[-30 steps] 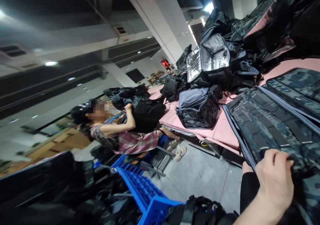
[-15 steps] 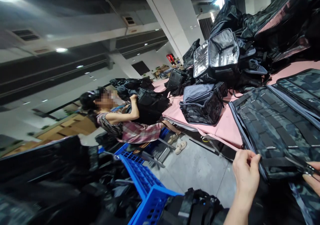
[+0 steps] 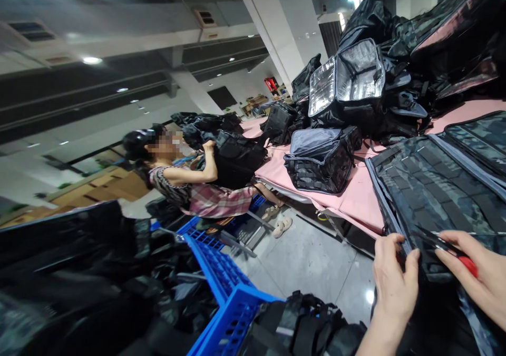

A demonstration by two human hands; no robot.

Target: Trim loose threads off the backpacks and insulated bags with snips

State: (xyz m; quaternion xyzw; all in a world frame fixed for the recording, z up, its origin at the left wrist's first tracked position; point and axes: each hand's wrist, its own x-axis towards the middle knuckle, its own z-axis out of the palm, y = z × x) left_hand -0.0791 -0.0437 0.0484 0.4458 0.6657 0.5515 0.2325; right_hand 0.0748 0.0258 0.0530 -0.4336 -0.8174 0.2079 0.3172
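Note:
A dark camouflage backpack (image 3: 443, 187) with rows of webbing straps lies on the pink-covered table (image 3: 367, 203) at the right. My left hand (image 3: 395, 287) pinches the grey-trimmed edge at the bag's near corner. My right hand (image 3: 474, 271) holds thread snips (image 3: 435, 240) with dark blades and a red part on the handle. Their blades point left, close above the bag's edge and just right of my left fingertips. Whether the tips touch the fabric or a thread, I cannot tell.
Beyond the backpack stand an opened camouflage bag (image 3: 312, 166) and a silver-lined bag (image 3: 359, 76) among heaped bags. Blue crates (image 3: 225, 314) and more dark bags (image 3: 98, 277) fill the lower left. A co-worker (image 3: 185, 182) sits at the table's side, handling a black bag (image 3: 241, 158).
My right hand has come in from the right edge, bringing the snips left toward my left hand. My left hand keeps its pinch on the backpack's edge. The view has shifted slightly.

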